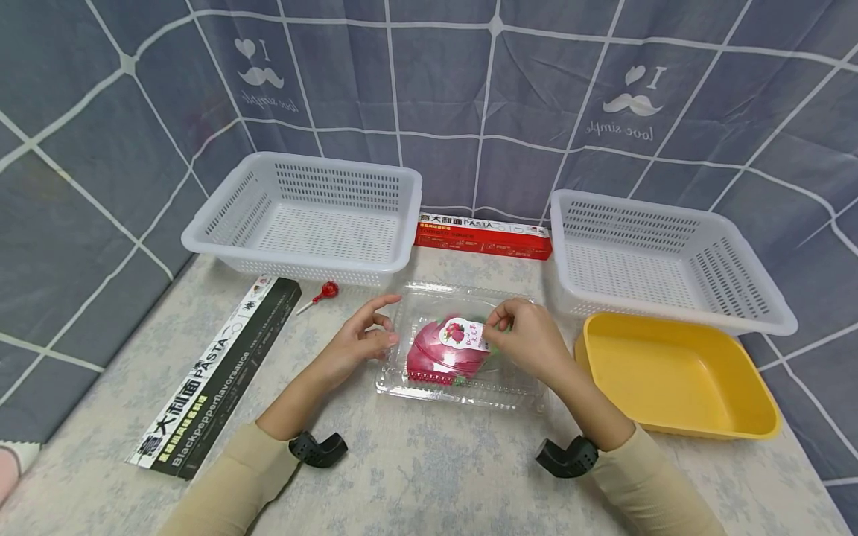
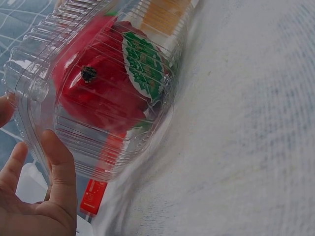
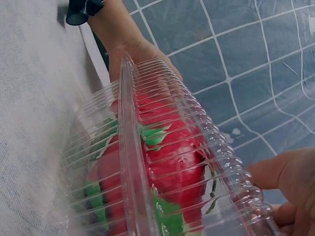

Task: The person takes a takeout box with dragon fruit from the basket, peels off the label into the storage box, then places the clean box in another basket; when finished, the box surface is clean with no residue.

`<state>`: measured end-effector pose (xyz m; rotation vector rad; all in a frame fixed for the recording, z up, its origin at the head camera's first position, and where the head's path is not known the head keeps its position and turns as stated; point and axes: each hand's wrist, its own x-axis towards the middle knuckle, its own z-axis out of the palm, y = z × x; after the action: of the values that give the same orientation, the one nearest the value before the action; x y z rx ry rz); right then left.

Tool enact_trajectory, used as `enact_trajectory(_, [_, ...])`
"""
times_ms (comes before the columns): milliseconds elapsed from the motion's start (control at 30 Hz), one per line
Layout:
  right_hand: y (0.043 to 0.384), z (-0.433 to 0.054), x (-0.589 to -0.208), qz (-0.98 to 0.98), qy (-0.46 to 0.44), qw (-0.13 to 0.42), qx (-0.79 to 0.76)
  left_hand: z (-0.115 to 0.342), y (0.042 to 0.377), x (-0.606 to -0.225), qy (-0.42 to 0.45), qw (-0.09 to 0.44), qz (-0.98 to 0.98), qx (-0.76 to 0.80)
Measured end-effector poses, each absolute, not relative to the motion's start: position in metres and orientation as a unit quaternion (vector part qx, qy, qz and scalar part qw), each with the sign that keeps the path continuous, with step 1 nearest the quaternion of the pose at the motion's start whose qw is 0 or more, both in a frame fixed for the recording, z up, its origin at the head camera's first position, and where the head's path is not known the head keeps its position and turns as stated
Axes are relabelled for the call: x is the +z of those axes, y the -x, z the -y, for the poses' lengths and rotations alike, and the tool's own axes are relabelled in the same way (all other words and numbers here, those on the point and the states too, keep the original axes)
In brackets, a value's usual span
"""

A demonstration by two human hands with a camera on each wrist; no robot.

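Note:
A clear plastic clamshell box lies on the table, holding a red dragon fruit with green tips. A white label with a fruit picture and red writing lies over it. My right hand pinches the label's right end between thumb and fingertips. At the box's left side is my left hand, its fingers spread and loosely bent, the thumb against the clear wall. A green leaf-shaped label shows on the fruit's side in the left wrist view.
White baskets stand back left and back right, with a red pasta box between them. A yellow bin is at the right. A black-and-white pasta box and a red lollipop lie left.

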<state>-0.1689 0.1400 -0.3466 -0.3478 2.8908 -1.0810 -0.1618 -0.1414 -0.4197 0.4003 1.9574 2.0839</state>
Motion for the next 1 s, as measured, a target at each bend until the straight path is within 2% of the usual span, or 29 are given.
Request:
enact_trajectory(467, [0.1657, -0.1388, -0.3436, -0.910, 0.129, -0.009, -0.393, 0.1407, 0.1613, -0.4188, -0.135, 0.127, -0.673, 0.716])
enact_trajectory(1000, [0.1637, -0.1419, -0.3386, -0.885, 0.129, 0.012, -0.447, 0.1404, 0.1619, -0.4197, -0.133, 0.127, -0.673, 0.716])
